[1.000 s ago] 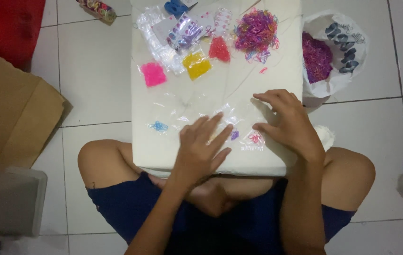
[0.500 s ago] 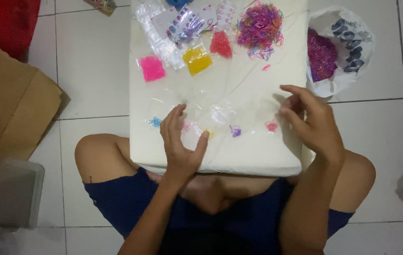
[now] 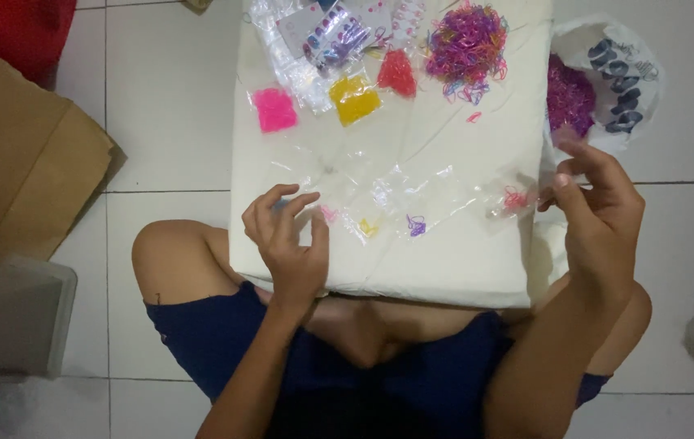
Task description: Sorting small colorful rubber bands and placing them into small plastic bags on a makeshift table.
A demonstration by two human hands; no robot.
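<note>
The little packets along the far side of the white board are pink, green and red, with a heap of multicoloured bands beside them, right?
Not quite: the head view shows the middle packet is yellow, not green. The pink packet, red packet and multicoloured heap of bands are as you say.

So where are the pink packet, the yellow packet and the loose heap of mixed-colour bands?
pink packet (image 3: 274,110), head view, middle of the packet.
yellow packet (image 3: 354,98), head view, middle of the packet.
heap of mixed-colour bands (image 3: 465,42), head view, thick centre of the heap.
</note>
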